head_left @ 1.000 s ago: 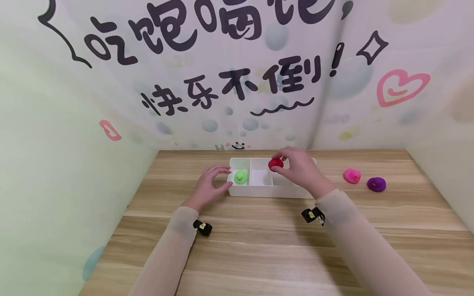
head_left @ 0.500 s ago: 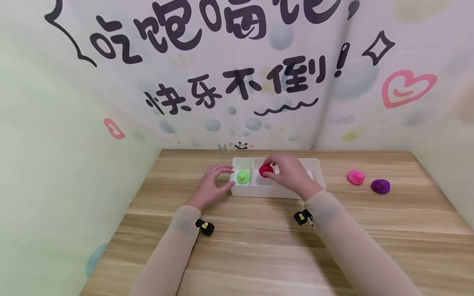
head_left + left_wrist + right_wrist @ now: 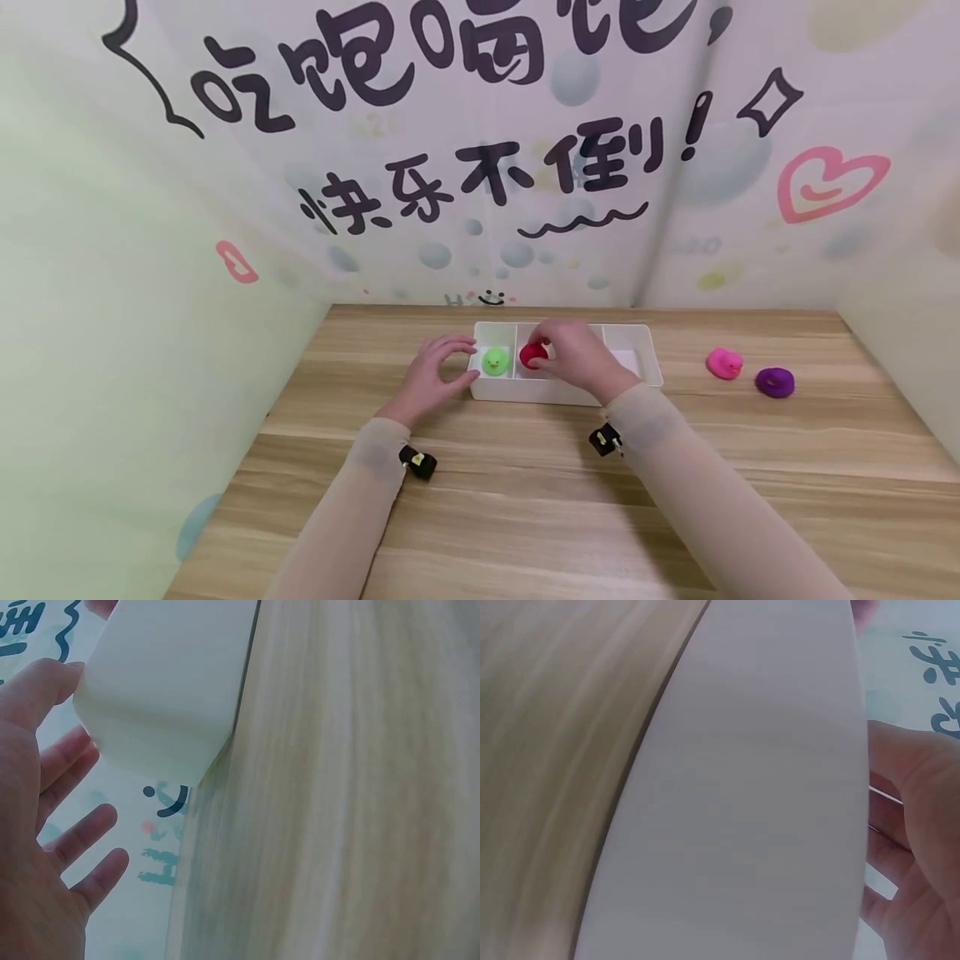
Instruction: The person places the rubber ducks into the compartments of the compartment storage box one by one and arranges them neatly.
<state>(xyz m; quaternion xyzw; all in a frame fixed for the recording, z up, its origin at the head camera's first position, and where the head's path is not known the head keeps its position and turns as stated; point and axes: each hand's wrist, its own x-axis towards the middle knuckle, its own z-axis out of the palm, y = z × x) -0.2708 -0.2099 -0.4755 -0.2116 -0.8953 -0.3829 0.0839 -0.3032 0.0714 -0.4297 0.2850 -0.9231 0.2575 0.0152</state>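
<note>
A long white divided box [image 3: 540, 392] stands on the wooden table, and a green toy duck [image 3: 496, 361] sits in its leftmost compartment. My right hand [image 3: 577, 354] pinches a small red toy duck [image 3: 533, 356] inside the second compartment from the left; the fingers cover part of it. At the box's left end rests my left hand [image 3: 435, 375], its thumb and fingertips at the rim. The left wrist view shows the fingers [image 3: 94, 829] of that hand spread and loosely extended. In the right wrist view the box's front wall [image 3: 742, 787] hides the red duck and the fingertips.
A pink toy duck [image 3: 725, 363] and a purple toy duck [image 3: 776, 382] lie on the table [image 3: 487, 500], right of the box. Behind the table rises a printed cloth wall [image 3: 420, 275] with large black characters.
My right hand has moved left and down with the red duck, from above the box into its second compartment. The left hand stays at the box's left end. The head view has shifted slightly.
</note>
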